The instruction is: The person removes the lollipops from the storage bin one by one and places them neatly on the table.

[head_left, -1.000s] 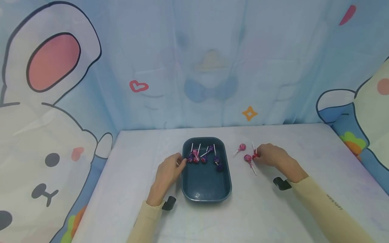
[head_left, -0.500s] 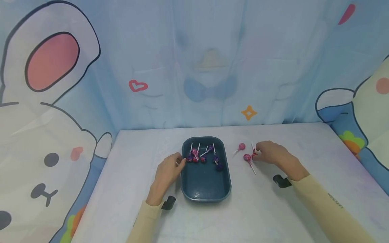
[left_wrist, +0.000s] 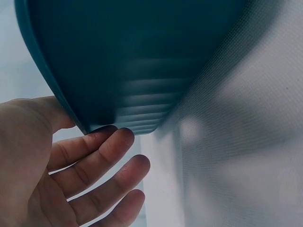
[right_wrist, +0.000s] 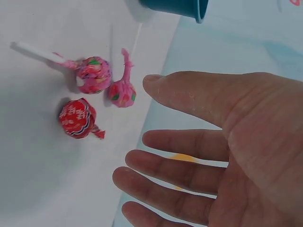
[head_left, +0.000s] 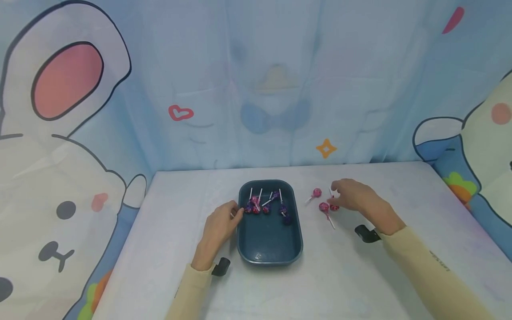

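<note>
My left hand (head_left: 221,224) grips the left rim of a dark teal tray (head_left: 270,246), thumb over the edge and fingertips against its outer wall (left_wrist: 142,94). Several purple and pink lollipops (head_left: 267,208) lie across the back half of the tray, sticks mostly pointing away. Right of the tray, my right hand (head_left: 354,195) hovers with spread fingers, holding nothing. Just below it on the table is a red-wrapped lollipop (right_wrist: 78,118). Beside that lie two pink lollipops, one (right_wrist: 93,75) with its white stick showing, the other (right_wrist: 122,92) farther back.
A white cloth covers the table (head_left: 192,191). Behind it hangs a pale blue curtain (head_left: 276,146) with cartoon prints, and a printed rabbit (head_left: 68,200) stands at the left. Black wrist cameras sit under both cuffs.
My right hand has let go of the red lollipop and lifted slightly away from it, fingers opening. The left hand and tray stay as they were.
</note>
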{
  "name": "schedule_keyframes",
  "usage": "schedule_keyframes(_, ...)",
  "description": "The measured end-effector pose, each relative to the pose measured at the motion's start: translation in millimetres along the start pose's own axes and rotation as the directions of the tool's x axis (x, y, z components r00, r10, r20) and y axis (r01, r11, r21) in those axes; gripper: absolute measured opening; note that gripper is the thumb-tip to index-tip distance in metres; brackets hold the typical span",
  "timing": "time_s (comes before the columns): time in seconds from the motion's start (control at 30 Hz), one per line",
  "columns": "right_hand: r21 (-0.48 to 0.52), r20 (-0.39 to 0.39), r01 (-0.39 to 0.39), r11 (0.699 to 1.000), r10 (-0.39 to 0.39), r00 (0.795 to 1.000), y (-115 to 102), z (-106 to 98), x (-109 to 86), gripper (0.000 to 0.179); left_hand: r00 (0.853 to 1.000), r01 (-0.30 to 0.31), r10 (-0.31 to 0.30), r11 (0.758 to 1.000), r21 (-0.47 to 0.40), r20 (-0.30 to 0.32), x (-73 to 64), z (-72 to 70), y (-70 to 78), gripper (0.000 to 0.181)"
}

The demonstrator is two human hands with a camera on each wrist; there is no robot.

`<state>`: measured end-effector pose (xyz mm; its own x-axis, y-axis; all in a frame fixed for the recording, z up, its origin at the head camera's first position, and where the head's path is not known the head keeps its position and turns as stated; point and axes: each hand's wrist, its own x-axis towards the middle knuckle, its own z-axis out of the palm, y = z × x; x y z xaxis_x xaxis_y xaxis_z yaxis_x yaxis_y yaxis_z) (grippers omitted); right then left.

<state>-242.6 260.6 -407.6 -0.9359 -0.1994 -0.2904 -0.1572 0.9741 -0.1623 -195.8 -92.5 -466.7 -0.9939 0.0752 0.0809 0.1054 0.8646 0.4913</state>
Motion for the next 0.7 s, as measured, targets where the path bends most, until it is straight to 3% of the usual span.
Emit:
schedule_keyframes(0.43, -0.012, 0.002, 0.009, 1.0, -0.009, 1.0, -15.0, -6.1, 2.4, 0.052, 1.0, 0.0, 0.0, 1.0, 0.0, -0.002, 0.5, -0.2, -1.3, 0.024)
schedule_keyframes(0.7, -0.014, -0.043, 0.071, 0.997, -0.072, 0.996, -29.7, -11.4, -0.5, 0.05, 1.0, 0.0, 0.0, 1.0, -0.01, -0.007, 0.4, 1.7, -0.9, 0.024)
